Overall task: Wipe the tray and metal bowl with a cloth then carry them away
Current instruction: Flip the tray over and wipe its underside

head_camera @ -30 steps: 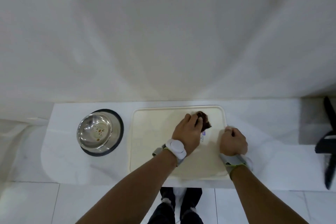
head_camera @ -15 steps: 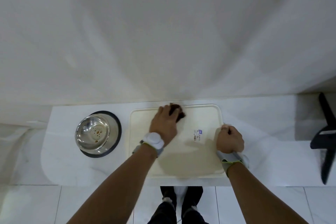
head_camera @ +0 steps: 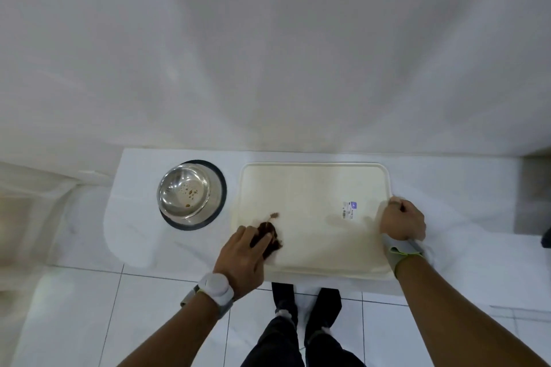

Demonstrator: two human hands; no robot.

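1. Over the last second the left grip (head_camera: 241,259) has dragged the dark cloth (head_camera: 269,237) from the far right part of the tray (head_camera: 313,188), along its far edge, down to the near left corner, where it now sits.
2. The left grip is closed over the bunched cloth, fingers pressing it flat onto the tray floor.
3. The right grip (head_camera: 402,222) has not shifted. It stays clamped on the tray's right rim, holding the tray down on the white surface (head_camera: 134,217).
4. My reading is that the sweep has covered most of the tray, so the tray wipe is well along but not finished. A small brown smear (head_camera: 273,215) lies just beyond the cloth and needs another pass.
5. The metal bowl (head_camera: 186,195) stands to the left of the tray on the same surface, apart from it. It has brown specks inside, so I judge it not yet wiped. Carrying away comes after that.
6. Count: one tray, one metal bowl, one cloth, one small label (head_camera: 349,209) stuck on the tray's right half, and two grips, each with a wristband.
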